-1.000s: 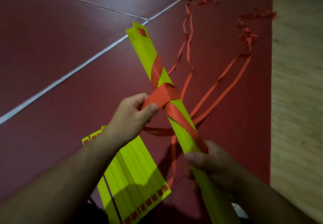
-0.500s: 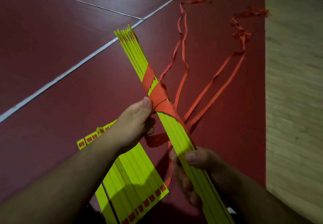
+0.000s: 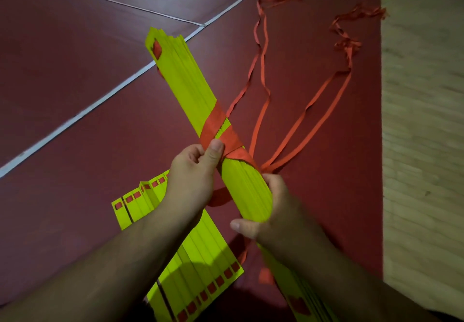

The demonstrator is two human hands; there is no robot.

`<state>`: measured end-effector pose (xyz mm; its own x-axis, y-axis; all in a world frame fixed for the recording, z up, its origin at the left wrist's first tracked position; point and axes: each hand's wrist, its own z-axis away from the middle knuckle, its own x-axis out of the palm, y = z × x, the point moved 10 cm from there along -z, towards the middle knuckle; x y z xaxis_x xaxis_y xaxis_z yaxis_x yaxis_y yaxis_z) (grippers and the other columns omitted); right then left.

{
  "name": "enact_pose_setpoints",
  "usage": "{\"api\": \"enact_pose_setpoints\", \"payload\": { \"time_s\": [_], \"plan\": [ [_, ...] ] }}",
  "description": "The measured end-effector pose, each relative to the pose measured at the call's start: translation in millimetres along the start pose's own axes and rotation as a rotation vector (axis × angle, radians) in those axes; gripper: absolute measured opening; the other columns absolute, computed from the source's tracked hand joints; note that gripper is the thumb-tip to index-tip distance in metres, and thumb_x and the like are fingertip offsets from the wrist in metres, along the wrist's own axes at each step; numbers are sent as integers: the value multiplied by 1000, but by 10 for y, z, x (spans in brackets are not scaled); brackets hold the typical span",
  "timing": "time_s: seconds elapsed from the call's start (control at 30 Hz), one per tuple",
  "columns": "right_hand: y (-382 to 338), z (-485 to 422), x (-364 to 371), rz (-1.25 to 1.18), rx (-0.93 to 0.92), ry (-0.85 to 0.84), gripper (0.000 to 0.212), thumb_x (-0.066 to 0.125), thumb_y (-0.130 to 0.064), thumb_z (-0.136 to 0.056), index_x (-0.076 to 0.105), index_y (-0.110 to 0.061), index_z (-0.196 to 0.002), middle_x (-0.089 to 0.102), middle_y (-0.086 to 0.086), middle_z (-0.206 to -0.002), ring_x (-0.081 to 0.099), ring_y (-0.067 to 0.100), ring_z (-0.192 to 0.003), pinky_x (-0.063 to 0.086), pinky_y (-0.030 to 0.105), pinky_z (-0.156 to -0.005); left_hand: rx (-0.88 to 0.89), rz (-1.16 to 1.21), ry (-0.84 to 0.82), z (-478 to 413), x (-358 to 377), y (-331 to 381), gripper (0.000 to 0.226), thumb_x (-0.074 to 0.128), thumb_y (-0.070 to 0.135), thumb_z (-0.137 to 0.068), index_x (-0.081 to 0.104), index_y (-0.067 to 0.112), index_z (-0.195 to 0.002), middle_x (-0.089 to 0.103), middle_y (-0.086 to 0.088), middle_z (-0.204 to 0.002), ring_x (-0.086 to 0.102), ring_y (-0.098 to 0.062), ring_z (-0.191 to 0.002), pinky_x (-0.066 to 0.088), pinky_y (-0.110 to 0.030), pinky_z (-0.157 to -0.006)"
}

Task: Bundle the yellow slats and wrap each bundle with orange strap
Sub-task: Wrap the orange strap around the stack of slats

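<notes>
The bundle's (image 3: 190, 88) near end runs off the bottom edge

**Matt plastic, woven strap, dull floor**

The bundle of yellow slats (image 3: 190, 90) looks like thin, smooth plastic with a flat, matt face. The orange strap (image 3: 216, 123) wound round it reads as soft woven cloth, creased where it crosses. Loose yellow slats (image 3: 200, 253) at 7 o'clock share that finish. The maroon floor (image 3: 75, 83) has a faint satin sheen; at 3 o'clock, pale wood flooring (image 3: 421, 145) shows grain.

My left hand (image 3: 192, 178) and right hand (image 3: 278, 211) are bare, forearms unsleeved, no rings or watch.
</notes>
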<state>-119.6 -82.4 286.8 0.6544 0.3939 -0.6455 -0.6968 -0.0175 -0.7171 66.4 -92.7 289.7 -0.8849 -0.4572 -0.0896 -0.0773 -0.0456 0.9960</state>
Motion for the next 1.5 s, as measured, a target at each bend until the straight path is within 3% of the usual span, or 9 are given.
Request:
{"api": "enact_pose_setpoints", "payload": {
  "time_s": [0.1, 0.37, 0.73, 0.8, 0.93, 1.07, 1.17, 1.3, 1.5],
  "plan": [
    [-46, 3, -12, 105, -35, 95, 49, 75, -45, -73, 44, -31, -108, 62, -8, -92, 62, 20, -87, 49, 34, -71, 14, -33, -69, -31, 48, 28, 72, 62, 63, -85, 46, -7, -80, 41, -10, -66, 37, -19, -60, 29, -33, -54],
    [-34, -25, -58, -497, -5, -115, 26, 84, -22, -65, 62, -18, -80, 60, -8, -60, 53, 1, -49, 43, 18, -47, 30, -75, -470, -112, 137, 133, 33, 63, 47, -88, 69, 17, -99, 65, -4, -81, 42, -12, -55, 34, -22, -50],
    [-185, 285, 321, -927, 39, -771, 60, 79, -21, -58, 52, -4, -108, 64, 18, -72, 61, 26, -46, 51, 28, -46, -84, 364, -660, 108, 354, 66, 114, 81, 68, -60, 42, -23, -116, 36, -27, -93, 15, -26, -63, 34, -19, -47],
    [-151, 250, 318, -944, 66, -769, 63, 77, -24, -61, 51, -1, -113, 66, 19, -76, 63, 28, -51, 52, 30, -50, -65, 375, -607, 123, 346, 91, 104, 80, 69, -61, 48, -21, -102, 35, -36, -71, 24, -16, -55, 31, -20, -46],
    [-101, 30, 115, -595, -38, -443, 59, 75, -45, -64, 59, -18, -114, 71, 12, -91, 67, 17, -69, 52, 26, -61, -107, 292, -407, 67, 230, 70, 43, 77, 57, -73, 56, 21, -66, 31, 4, -52, 24, -8, -44, 22, -22, -42],
    [-23, -9, 27, -190, -67, -149, 66, 90, -43, -58, 52, -45, -112, 65, -34, -94, 62, -13, -81, 43, 7, -64, -80, 167, -280, 81, 203, 118, 35, 68, 42, -90, 57, 19, -65, 33, 11, -51, 26, -6, -43, 24, -21, -41],
    [34, -72, 0, -60, -65, 6, 44, 79, -31, -63, 53, -40, -97, 64, -28, -79, 59, -3, -63, 48, 22, -61, -18, 118, -325, 86, 253, 174, 36, 61, 46, -94, 61, 20, -68, 38, 13, -48, 32, -4, -43, 27, -17, -43],
    [-35, -62, 21, -397, -45, -137, 23, 67, -9, -63, 59, -12, -84, 60, 2, -57, 57, 18, -50, 49, 37, -51, 45, 161, -530, 17, 254, 231, 47, 65, 75, -73, 73, 39, -102, 34, 5, -61, 19, -19, -55, 17, -34, -49],
    [-117, 112, 230, -875, 39, -526, 47, 71, -11, -49, 56, 10, -89, 57, 28, -69, 57, 29, -48, 49, 33, -50, -23, 156, -582, -21, 285, 137, 71, 75, 61, -73, 62, 11, -122, 51, 5, -61, 40, -15, -48, 32, -24, -45]
  ]
}}
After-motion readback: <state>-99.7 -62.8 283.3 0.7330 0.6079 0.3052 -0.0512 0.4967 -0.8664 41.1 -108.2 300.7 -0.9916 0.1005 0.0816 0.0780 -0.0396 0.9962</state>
